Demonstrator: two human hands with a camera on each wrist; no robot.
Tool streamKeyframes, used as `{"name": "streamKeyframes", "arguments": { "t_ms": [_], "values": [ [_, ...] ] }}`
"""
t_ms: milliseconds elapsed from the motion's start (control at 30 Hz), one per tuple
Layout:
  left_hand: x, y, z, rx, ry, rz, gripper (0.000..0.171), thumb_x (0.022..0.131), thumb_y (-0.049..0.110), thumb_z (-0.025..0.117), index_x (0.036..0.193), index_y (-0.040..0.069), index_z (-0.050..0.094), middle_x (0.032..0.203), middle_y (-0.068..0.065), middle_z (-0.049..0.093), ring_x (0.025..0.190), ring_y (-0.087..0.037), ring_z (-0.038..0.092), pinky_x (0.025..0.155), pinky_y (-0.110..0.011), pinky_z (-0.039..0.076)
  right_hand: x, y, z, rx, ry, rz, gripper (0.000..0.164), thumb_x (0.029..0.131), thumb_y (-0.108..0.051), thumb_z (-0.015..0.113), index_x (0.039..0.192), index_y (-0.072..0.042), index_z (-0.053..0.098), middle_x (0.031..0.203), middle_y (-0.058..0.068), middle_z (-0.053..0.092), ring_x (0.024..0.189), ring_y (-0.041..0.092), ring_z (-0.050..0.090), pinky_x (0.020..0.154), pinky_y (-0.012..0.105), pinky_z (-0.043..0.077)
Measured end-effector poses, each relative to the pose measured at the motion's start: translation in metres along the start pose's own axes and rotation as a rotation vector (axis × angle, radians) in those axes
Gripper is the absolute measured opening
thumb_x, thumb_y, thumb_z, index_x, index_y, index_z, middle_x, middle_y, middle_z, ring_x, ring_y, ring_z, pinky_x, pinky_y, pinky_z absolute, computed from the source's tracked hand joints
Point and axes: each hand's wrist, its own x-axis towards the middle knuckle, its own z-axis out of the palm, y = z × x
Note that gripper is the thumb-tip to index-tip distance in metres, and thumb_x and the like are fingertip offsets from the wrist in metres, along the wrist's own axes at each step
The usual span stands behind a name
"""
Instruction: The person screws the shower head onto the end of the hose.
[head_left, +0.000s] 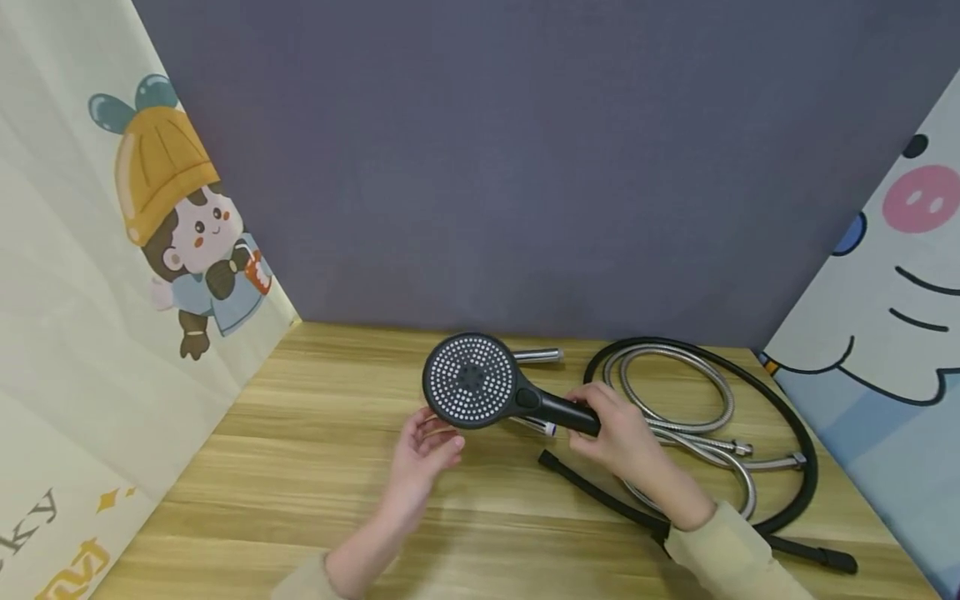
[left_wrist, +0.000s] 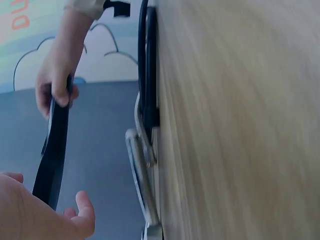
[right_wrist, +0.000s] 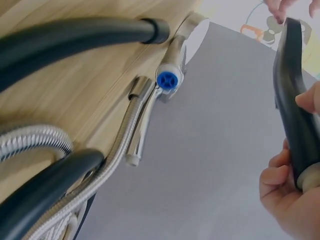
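A black hand shower head [head_left: 470,380] is held up over the table, its round face with pale nozzles turned toward me. My right hand [head_left: 618,433] grips its handle, fingers and thumb wrapped around the black shaft [right_wrist: 295,120]. At the lower left rim of the head is my left hand [head_left: 427,454], fingers loosely bent at the edge and thumb apart from it. The left wrist view shows the left hand [left_wrist: 42,215] beside the head's end, which it partly hides. Behind the black shower head lie two chrome hand showers, their handles [head_left: 538,356] sticking out to the right.
Coiled silver metal hoses [head_left: 720,392] and a thicker black hose [head_left: 806,450] lie at the right of the wooden table [head_left: 300,467]. One black hose end [head_left: 551,460] points toward the middle. A grey panel [head_left: 480,167] stands behind, with printed sheets at both sides.
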Motion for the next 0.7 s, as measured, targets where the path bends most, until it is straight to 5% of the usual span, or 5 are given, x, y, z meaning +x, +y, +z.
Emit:
{"name": "streamKeyframes", "arguments": {
  "t_ms": [500, 700],
  "values": [
    [-0.004, -0.026, 0.053, -0.043, -0.079, -0.005, 0.06, 0.079, 0.002, 0.068, 0.13, -0.003, 0.037, 0.119, -0.014, 0.049, 0.108, -0.032, 0.052, 0.079, -0.029, 0.056, 0.008, -0.016, 0.014, 0.033, 0.03, 0.089, 0.042, 0.06, -0.01, 0.075, 0.1, -0.008, 0.061, 0.091, -0.001, 0.06, 0.075, 0.009, 0.056, 0.06, 0.026, 0.053],
    [-0.001, -0.032, 0.074, -0.112, -0.064, -0.002, 0.06, 0.08, 0.003, 0.068, 0.131, -0.001, 0.036, 0.12, -0.015, 0.047, 0.103, -0.025, 0.053, 0.08, -0.029, 0.055, 0.004, -0.013, 0.019, 0.073, 0.03, 0.117, 0.04, 0.064, -0.009, 0.074, 0.102, -0.01, 0.061, 0.092, -0.003, 0.059, 0.075, 0.007, 0.055, 0.06, 0.024, 0.053]
  ]
}}
